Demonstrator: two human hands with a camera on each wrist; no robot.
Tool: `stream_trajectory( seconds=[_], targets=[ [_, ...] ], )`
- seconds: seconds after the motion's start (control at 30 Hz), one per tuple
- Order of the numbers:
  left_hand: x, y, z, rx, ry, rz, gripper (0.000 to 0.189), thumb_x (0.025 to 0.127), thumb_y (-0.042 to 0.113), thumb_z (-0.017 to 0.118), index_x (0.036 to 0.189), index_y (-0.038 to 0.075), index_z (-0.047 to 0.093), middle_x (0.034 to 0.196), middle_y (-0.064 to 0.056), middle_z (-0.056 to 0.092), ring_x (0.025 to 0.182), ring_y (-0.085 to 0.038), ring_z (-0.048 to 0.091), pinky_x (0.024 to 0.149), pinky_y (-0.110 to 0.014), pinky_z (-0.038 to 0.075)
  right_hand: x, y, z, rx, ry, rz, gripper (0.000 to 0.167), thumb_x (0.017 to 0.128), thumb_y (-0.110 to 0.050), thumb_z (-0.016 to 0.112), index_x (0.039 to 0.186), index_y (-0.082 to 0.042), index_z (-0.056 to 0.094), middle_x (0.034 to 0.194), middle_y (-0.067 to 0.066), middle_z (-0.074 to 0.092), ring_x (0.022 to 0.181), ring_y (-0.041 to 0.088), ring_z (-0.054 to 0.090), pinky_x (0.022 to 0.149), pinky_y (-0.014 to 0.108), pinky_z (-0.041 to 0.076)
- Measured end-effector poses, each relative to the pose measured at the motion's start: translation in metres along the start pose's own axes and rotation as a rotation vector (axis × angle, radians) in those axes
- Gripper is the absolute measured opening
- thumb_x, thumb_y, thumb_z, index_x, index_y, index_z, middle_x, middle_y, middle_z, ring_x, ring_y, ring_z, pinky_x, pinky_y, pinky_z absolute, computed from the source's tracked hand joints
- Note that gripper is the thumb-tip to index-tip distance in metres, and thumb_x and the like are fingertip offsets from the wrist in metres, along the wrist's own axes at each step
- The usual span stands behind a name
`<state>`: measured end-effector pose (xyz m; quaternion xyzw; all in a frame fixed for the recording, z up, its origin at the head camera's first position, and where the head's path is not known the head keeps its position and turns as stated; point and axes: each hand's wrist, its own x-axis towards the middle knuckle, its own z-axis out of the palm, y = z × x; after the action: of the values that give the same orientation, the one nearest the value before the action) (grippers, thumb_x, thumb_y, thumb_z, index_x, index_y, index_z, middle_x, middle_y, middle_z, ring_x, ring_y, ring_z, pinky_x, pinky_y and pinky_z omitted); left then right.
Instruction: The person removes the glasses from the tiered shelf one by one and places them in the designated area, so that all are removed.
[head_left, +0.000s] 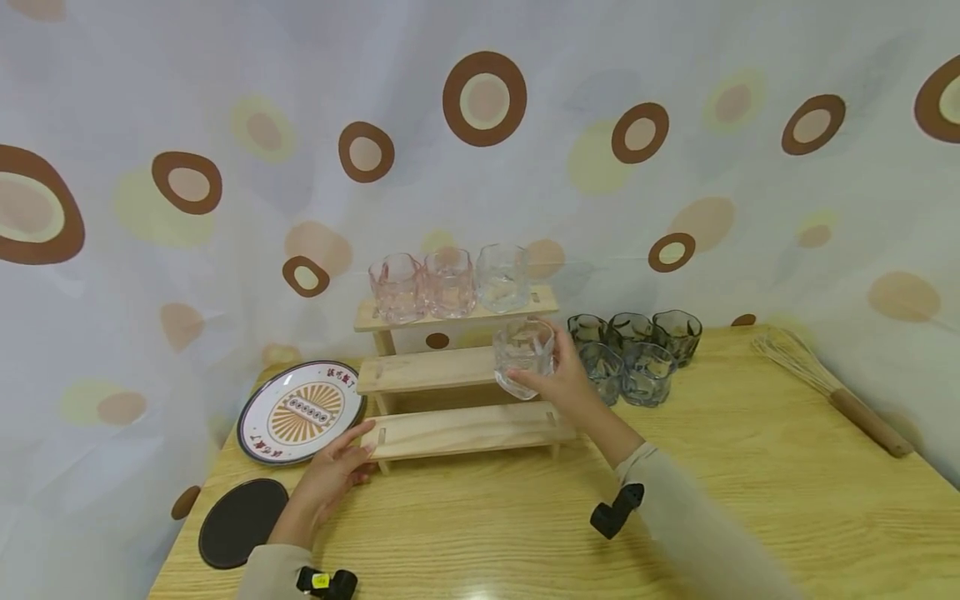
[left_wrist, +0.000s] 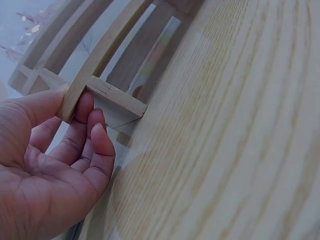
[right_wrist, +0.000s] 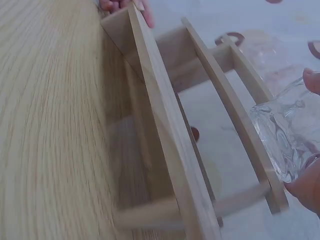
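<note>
The right hand (head_left: 562,382) grips a clear glass (head_left: 523,352), thumb and fingers around its side, at the right end of the middle tier of a three-tier wooden stand (head_left: 453,432); whether the glass touches that board, I cannot tell. The left hand (head_left: 335,473) pinches the left end of the stand's lowest board — thumb on top, fingers curled beneath, as the left wrist view shows. The stand is by the back edge of the table (head_left: 480,542), left of its middle. Along the top tier, two pink glasses (head_left: 450,287) and one more clear tumbler (head_left: 503,279) stand upright in a row. Just right of the stand, near the back edge, are three dark grey glasses (head_left: 677,340) with two bluish glasses (head_left: 647,375) in front of them. A patterned plate (head_left: 307,412) lies close to the back left corner, and a black disc (head_left: 243,523) lies along the left edge — nearer the front. A whisk (head_left: 862,417) lies by the right edge, its wooden handle pointing forward.
</note>
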<state>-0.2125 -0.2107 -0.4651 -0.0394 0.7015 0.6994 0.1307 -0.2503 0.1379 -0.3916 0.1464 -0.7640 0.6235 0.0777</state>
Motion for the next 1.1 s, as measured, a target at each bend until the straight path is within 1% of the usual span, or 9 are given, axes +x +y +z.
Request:
stream_trajectory(
  seconds=[0.13,0.33,0.43,0.53,0.63,0.73,0.87,1.0,1.1],
  targets=[
    [-0.001,0.0,0.0,0.001,-0.005,0.0,0.053,0.097,0.011,0.054,0.146,0.01,0.036,0.091,0.001,0.057,0.081,-0.011,0.058,0.068,-0.023,0.049,-0.009,0.004,-0.031,0.006,0.059,0.023,0.084,0.084,-0.013,0.073,0.148,-0.012,0.018,0.138,0.017,0.025,0.14,0.036,0.016,0.111,0.056,0.017],
    [-0.001,-0.002,-0.001,-0.014,-0.017,0.005,0.054,0.097,0.01,0.054,0.147,0.008,0.035,0.087,0.002,0.056,0.078,-0.011,0.059,0.067,-0.023,0.049,-0.022,0.01,-0.081,-0.031,0.157,0.035,0.084,0.086,-0.012,0.071,0.148,-0.012,0.015,0.131,0.017,0.027,0.128,0.034,0.029,0.101,0.052,0.028],
    [-0.001,-0.002,-0.001,-0.018,-0.025,0.01,0.054,0.097,0.01,0.054,0.147,0.007,0.034,0.086,0.003,0.057,0.077,-0.01,0.059,0.067,-0.023,0.049,-0.03,0.012,-0.108,-0.102,0.202,0.035,0.083,0.087,-0.016,0.07,0.148,-0.014,0.014,0.129,0.013,0.03,0.12,0.026,0.034,0.094,0.041,0.033],
    [0.0,-0.002,-0.001,-0.016,-0.029,0.009,0.054,0.097,0.01,0.054,0.147,0.007,0.034,0.086,0.002,0.057,0.077,-0.01,0.059,0.066,-0.022,0.049,-0.037,0.017,-0.132,-0.162,0.249,0.029,0.081,0.088,-0.017,0.069,0.148,-0.018,0.014,0.126,0.004,0.033,0.112,0.017,0.037,0.085,0.026,0.034],
    [0.0,-0.002,0.0,-0.014,-0.024,0.01,0.053,0.096,0.01,0.054,0.146,0.007,0.035,0.086,0.002,0.058,0.076,-0.01,0.059,0.066,-0.022,0.049,-0.044,0.021,-0.152,-0.191,0.299,0.021,0.08,0.088,-0.015,0.068,0.148,-0.018,0.015,0.12,-0.004,0.036,0.104,0.011,0.037,0.077,0.019,0.033],
    [0.0,-0.002,-0.001,-0.007,-0.023,0.01,0.053,0.097,0.01,0.054,0.146,0.007,0.035,0.087,0.001,0.057,0.077,-0.01,0.059,0.066,-0.022,0.049,-0.048,0.025,-0.167,-0.221,0.338,0.025,0.079,0.088,-0.014,0.068,0.147,-0.016,0.016,0.115,-0.009,0.037,0.098,0.007,0.037,0.075,0.017,0.034],
    [-0.001,-0.001,-0.002,-0.007,-0.019,0.006,0.053,0.096,0.011,0.055,0.146,0.008,0.036,0.088,0.001,0.057,0.078,-0.01,0.059,0.066,-0.022,0.049,-0.051,0.03,-0.181,-0.269,0.369,0.046,0.08,0.088,-0.014,0.068,0.146,-0.014,0.014,0.114,-0.009,0.034,0.097,0.006,0.035,0.074,0.017,0.035],
    [-0.001,-0.002,-0.002,-0.009,-0.024,0.006,0.053,0.096,0.011,0.055,0.146,0.008,0.036,0.089,0.001,0.058,0.078,-0.01,0.059,0.067,-0.022,0.049,-0.054,0.037,-0.19,-0.29,0.405,0.104,0.08,0.088,-0.017,0.069,0.144,-0.016,0.012,0.115,-0.009,0.029,0.101,0.008,0.031,0.076,0.018,0.032],
    [0.0,-0.002,-0.001,-0.009,-0.028,0.003,0.053,0.096,0.011,0.055,0.146,0.009,0.037,0.089,0.001,0.059,0.078,-0.011,0.059,0.067,-0.023,0.049,-0.055,0.043,-0.195,-0.275,0.432,0.159,0.079,0.087,-0.02,0.069,0.142,-0.019,0.011,0.115,-0.013,0.027,0.112,0.015,0.032,0.08,0.018,0.033]
  ],
)
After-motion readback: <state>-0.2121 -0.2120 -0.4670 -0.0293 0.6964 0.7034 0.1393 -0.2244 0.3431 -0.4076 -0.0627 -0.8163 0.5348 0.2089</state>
